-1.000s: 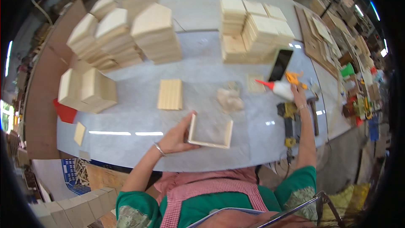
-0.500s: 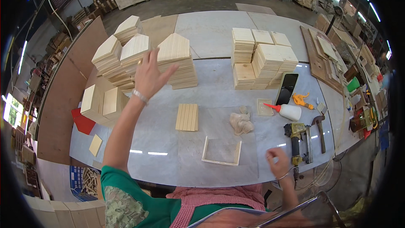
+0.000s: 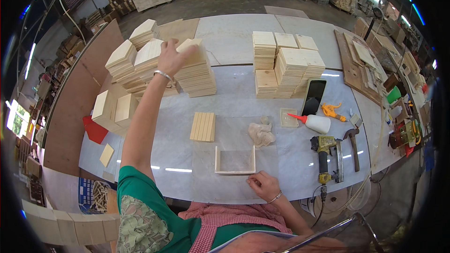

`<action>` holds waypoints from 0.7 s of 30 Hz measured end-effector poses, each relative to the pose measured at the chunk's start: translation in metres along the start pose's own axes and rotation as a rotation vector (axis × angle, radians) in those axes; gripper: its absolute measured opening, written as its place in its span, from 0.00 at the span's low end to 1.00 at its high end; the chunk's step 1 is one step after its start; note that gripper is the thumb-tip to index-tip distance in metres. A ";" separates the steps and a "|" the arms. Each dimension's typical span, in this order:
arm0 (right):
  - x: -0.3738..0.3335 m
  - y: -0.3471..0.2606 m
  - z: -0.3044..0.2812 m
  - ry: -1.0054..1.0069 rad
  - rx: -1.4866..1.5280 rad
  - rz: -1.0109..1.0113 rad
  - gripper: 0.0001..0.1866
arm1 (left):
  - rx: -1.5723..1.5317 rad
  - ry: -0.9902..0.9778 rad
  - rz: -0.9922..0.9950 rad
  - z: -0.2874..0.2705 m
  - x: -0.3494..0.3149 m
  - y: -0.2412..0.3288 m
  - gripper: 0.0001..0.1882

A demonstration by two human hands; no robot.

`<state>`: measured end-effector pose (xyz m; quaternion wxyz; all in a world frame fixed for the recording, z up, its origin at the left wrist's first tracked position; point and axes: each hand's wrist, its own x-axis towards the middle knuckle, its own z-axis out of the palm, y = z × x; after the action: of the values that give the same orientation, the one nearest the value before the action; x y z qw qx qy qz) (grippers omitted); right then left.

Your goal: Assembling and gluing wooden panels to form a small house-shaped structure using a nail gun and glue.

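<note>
My left hand (image 3: 172, 60) reaches to the far left, fingers and thumb spread over the top of a stack of pale wooden pointed boards (image 3: 196, 76). It seems to touch the top board, partly covering it. Close to the table's front edge, my right hand (image 3: 264, 187) has its fingers curled, with nothing visible in them. Just beyond it lies a three-sided wooden frame (image 3: 235, 173), its gap facing away from me; the fingertips are near its right corner. A slatted wooden panel (image 3: 203, 127) lies flat behind the frame. Right of that sits a crumpled pale cloth or bag (image 3: 261, 134).
More pointed-board stacks (image 3: 123, 61) stand at left, and wooden block stacks (image 3: 295, 68) behind. On the right are a glue bottle (image 3: 314, 122), phone (image 3: 313, 96), shallow clear dish (image 3: 288, 118), nail gun (image 3: 324, 157), hammer (image 3: 354, 149) and orange-handled tool (image 3: 333, 111).
My left hand has moved onto the right-hand pointed-board stack. My right hand has come left, beside the frame. The frame has shifted slightly left and turned squarer to me.
</note>
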<state>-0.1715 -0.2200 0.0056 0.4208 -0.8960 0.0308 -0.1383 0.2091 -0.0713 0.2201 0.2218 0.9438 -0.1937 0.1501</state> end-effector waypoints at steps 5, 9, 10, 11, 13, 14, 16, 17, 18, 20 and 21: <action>0.003 0.006 -0.010 0.023 0.002 -0.002 0.06 | -1.626 -0.263 -0.270 -0.023 -0.078 0.010 0.41; 0.011 -0.022 -0.045 0.017 0.357 0.163 0.07 | -2.041 -0.402 -0.263 -0.017 -0.160 0.033 0.41; 0.024 -0.032 -0.051 0.075 0.407 0.155 0.08 | -2.163 -0.414 -0.300 -0.016 -0.180 0.037 0.41; 0.044 -0.041 -0.055 0.132 0.450 0.144 0.09 | -2.180 -0.418 -0.323 -0.015 -0.197 0.041 0.41; 0.073 -0.055 -0.054 0.129 0.738 0.085 0.14 | -2.294 -0.426 -0.435 -0.008 -0.225 0.049 0.42; 0.084 -0.065 -0.052 0.128 0.739 0.078 0.14 | -2.286 -0.440 -0.449 -0.004 -0.236 0.050 0.43; 0.100 -0.073 -0.044 0.180 0.819 0.155 0.14 | -2.325 -0.524 -0.527 0.018 -0.240 0.049 0.41; 0.101 -0.077 -0.042 0.216 0.910 0.197 0.13 | -2.345 -0.558 -0.547 0.022 -0.247 0.050 0.39; 0.103 -0.078 -0.044 0.240 0.886 0.248 0.12 | -2.349 -0.571 -0.583 0.024 -0.252 0.047 0.39; 0.105 -0.079 -0.049 0.267 0.857 0.339 0.11 | -1.950 -0.338 -0.473 0.027 -0.255 0.036 0.29; 0.109 -0.080 -0.054 0.281 0.926 0.328 0.10 | -1.951 -0.356 -0.505 0.031 -0.257 0.024 0.29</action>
<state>-0.0864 -0.2275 0.1244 0.7816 -0.5719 0.1630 -0.1886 -0.0210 -0.0297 0.1072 0.8866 0.3737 -0.0571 -0.2665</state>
